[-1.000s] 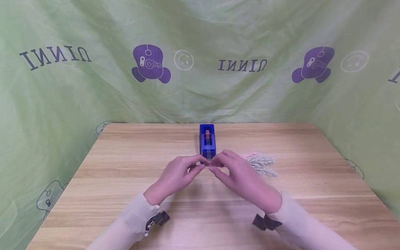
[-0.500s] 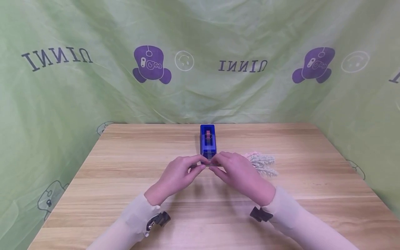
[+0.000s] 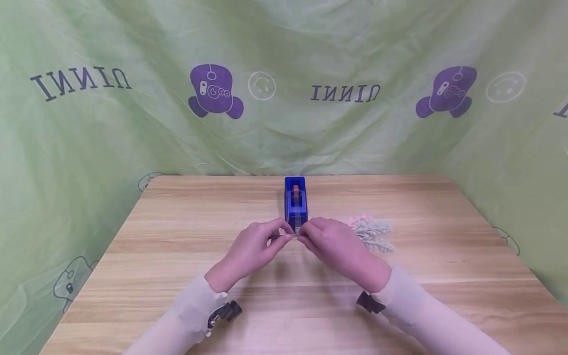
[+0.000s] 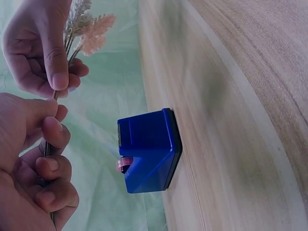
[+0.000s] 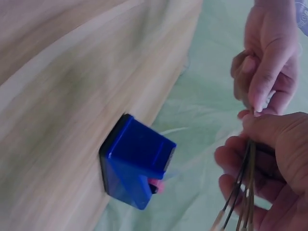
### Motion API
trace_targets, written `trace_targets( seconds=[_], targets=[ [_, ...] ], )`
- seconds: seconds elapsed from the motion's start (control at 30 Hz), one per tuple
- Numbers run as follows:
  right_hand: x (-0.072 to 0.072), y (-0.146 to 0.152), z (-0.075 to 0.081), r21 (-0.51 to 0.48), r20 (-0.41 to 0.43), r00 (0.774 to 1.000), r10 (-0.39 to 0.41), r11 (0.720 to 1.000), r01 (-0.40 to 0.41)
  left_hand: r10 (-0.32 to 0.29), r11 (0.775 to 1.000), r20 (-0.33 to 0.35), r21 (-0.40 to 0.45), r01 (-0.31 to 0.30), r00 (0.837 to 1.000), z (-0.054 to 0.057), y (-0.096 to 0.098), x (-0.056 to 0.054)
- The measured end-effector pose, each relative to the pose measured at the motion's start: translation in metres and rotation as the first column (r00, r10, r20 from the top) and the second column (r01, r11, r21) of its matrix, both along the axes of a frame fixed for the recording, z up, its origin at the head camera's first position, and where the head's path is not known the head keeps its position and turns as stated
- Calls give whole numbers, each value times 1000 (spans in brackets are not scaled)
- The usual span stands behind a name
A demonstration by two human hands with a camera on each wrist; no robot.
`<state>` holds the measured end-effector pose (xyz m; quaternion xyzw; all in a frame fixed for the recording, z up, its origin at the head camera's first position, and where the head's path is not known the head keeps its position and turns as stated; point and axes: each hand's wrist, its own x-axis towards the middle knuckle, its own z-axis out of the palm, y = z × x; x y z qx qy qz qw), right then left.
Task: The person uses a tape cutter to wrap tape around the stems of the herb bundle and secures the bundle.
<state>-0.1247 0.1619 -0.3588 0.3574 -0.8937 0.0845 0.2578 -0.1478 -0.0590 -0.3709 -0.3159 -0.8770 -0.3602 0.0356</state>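
Over the middle of the table, my left hand (image 3: 250,249) grips a bundle of thin flower stems (image 4: 46,149), fingers curled round them. Close beside it, my right hand (image 3: 341,251) pinches the same bundle, thumb and fingertips nearly touching the left ones. Fluffy white and pink flower heads (image 3: 372,234) stick out to the right, beyond the right hand. In the right wrist view several dark stems (image 5: 248,178) run through the right palm. A small shiny bit shows at the fingertips, too small to identify. Just behind the hands stands a blue tape dispenser (image 3: 295,202) with a pink core.
The wooden table (image 3: 199,207) has its far edge against a green printed cloth (image 3: 284,133), which also hangs at both sides. Small dark wrist cameras (image 3: 230,310) are strapped to both sleeves.
My right wrist has shifted slightly left. The right index finger has come down and closed in toward the thumb on the stems. My left hand has stayed almost still; the dispenser has not moved.
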Motion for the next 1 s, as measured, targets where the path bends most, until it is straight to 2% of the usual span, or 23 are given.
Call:
trace_targets(
  seconds=[0.2,0.43,0.87,1.0],
  targets=[
    [-4,1,-2,117,-119,992,42,993,-28,-7,1000,-23,7,7,1000,-2,0,-2],
    [-4,1,-5,181,-154,987,49,983,-21,-16,1000,-16,-1,16,1000,-3,1,-2],
    [-7,1,-8,195,-208,977,45,981,-4,-7,1000,-19,-24,7,1000,-2,4,-3],
    [-6,1,-9,166,-172,984,34,986,-5,-13,1000,-24,-26,12,1000,-2,3,-3]
  ],
)
